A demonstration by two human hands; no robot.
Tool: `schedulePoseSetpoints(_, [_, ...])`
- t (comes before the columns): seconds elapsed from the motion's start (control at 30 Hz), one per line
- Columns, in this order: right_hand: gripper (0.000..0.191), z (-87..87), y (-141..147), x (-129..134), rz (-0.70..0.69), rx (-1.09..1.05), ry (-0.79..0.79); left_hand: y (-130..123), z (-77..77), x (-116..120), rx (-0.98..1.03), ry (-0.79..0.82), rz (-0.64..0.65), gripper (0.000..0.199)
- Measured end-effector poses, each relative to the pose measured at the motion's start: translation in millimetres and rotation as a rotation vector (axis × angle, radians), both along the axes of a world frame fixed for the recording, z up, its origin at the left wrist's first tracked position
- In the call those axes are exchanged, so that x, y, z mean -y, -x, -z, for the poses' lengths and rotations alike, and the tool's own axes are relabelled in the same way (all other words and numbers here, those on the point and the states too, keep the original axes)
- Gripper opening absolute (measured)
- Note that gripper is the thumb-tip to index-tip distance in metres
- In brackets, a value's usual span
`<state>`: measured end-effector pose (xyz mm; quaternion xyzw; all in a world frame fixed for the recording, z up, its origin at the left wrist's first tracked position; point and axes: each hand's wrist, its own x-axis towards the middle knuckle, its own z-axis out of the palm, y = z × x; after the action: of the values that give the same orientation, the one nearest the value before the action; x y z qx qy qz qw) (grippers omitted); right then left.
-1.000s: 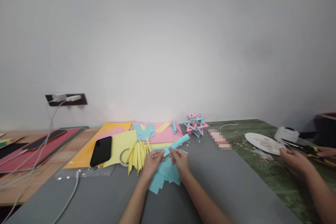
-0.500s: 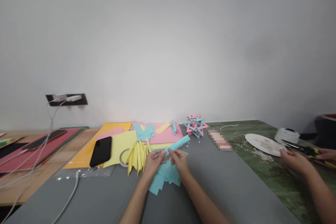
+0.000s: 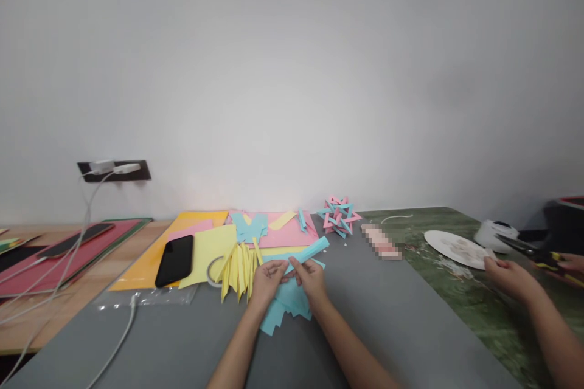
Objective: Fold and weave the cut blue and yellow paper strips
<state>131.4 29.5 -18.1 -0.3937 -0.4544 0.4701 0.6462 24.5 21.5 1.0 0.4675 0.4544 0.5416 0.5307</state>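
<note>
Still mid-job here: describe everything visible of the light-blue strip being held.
The light-blue strip is long and narrow, looks like paper, and seems folded lengthwise. It slants away toward the right, its far end free of the fingers. The left grip and right grip hold it near its closer end, which the fingers partly hide. It is over the blue paper pieces; whether it touches them is unclear.

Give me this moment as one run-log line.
left hand: holding blue strip | right hand: holding same strip | under hands: blue papers | nearby: yellow strips
</note>
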Motion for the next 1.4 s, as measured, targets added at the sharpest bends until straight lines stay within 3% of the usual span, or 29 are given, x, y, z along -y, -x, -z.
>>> schedulePoseSetpoints(0.2, [0.035,-3.8,-11,-8,0.119,-0.149,0.047,3,2.7,-2,0.046,-0.028,-0.009,0.028])
schedulePoseSetpoints(0.53, [0.036,3.0,-10,-11,0.122,-0.104,0.087,-1,-0.4,2,-0.022,-0.013,0.024,0.035])
schedulePoseSetpoints(0.7, [0.035,-1.5,-25,-17,0.195,-0.241,0.064,5,-1.2,0,-0.037,-0.042,0.022,0.031])
schedulePoseSetpoints(0.9, [0.035,-0.3,-36,-21,0.229,-0.225,0.061,7,-1.0,-3,-0.041,-0.011,0.025,0.032])
schedulePoseSetpoints(1.2, [0.034,-3.6,-34,-19,0.132,-0.186,0.067,14,-2.7,-2,-0.167,-0.012,0.027,0.034])
schedulePoseSetpoints(1.4, [0.037,-2.1,-33,-16,0.130,-0.160,0.015,21,-8.9,-1,-0.125,0.043,0.008,0.034])
